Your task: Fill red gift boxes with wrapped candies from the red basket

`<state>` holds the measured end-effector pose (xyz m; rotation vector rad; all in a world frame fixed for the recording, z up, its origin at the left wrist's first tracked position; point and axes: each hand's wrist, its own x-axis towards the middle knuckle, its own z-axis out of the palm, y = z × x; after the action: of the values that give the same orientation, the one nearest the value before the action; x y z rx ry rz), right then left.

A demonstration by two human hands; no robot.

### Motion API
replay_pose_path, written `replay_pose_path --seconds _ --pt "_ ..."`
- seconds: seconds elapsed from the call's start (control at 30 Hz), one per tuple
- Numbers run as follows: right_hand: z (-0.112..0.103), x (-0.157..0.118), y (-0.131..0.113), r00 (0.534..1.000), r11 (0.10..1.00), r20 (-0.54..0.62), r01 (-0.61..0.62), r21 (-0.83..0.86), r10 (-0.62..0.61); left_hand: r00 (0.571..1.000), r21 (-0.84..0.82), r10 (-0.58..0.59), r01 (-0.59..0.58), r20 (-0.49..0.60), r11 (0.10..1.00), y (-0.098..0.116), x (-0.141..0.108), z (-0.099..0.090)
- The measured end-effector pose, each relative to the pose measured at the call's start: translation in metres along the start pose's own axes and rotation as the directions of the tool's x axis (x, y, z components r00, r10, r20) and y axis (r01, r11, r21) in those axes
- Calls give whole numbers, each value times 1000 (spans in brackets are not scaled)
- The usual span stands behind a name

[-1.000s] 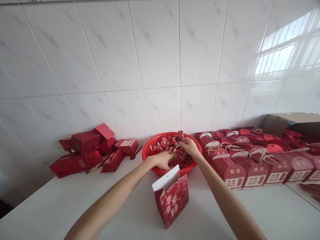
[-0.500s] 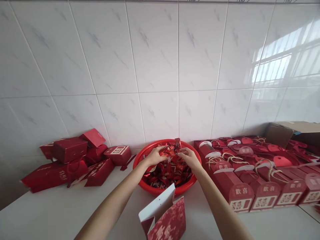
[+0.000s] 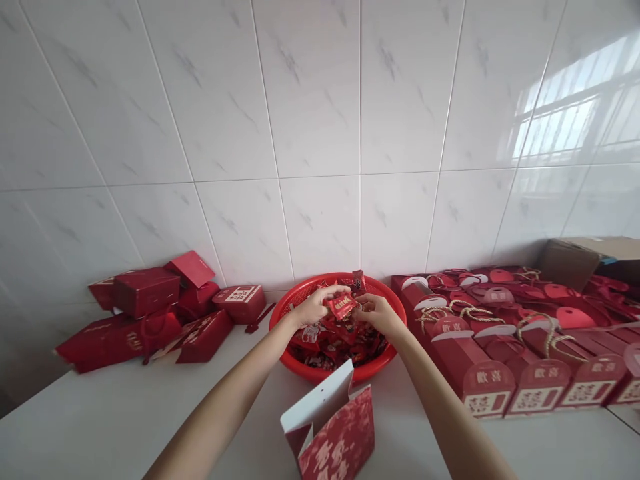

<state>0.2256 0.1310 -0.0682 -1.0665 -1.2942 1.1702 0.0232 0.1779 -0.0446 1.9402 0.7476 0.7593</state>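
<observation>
A red plastic basket (image 3: pixel 345 377) full of small red wrapped candies stands against the wall. Over it, my left hand (image 3: pixel 316 308) is closed on a red candy packet (image 3: pixel 342 305) with gold print. My right hand (image 3: pixel 379 315) is curled just right of that packet, above the pile; whatever its fingers pinch is too small to make out. Nearer to me, between my forearms, an open red gift box (image 3: pixel 340 433) stands upright, its white inner flap raised.
Several red boxes (image 3: pixel 147 291) lie heaped at the left. Rows of red gift boxes (image 3: pixel 487 373) with rope handles fill the right side. Behind them is a cardboard box (image 3: pixel 570 263). A tiled wall (image 3: pixel 320 220) borders the white table (image 3: pixel 115 427).
My hands have come closer together over the basket. A red packet now shows raised between them, in my left hand's fingers. The view has shifted slightly.
</observation>
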Motion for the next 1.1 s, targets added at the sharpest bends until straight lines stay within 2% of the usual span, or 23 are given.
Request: replay_pose_path --seconds 0.17,0.3,0.47,0.6,0.7,0.87,1.0,1.1 --pt "-1 -3 -6 998 999 -60 12 46 -9 996 65 -32 38 -89 997 -1 0 0" --pt "-2 -5 -13 995 984 -101 -2 178 20 991 61 12 -4 -134 998 0 2 -1" --pt "-3 -4 -15 984 930 -176 40 365 26 987 70 36 -26 -157 997 1 4 0" --pt "-2 -2 -13 986 926 -156 5 378 58 991 108 13 1 -133 994 1 4 1" --pt "-1 -1 -11 981 921 -182 13 390 63 993 123 -29 43 -113 991 0 4 2" --pt "-4 2 -9 967 903 -251 64 425 49 991 34 -86 90 -102 995 -4 4 3" --pt "-5 4 -8 962 901 -268 64 430 59 987 12 -103 105 -126 994 -7 5 2" --pt "-6 6 -5 959 907 -276 55 418 70 976 -3 -89 90 -199 996 -2 7 2"
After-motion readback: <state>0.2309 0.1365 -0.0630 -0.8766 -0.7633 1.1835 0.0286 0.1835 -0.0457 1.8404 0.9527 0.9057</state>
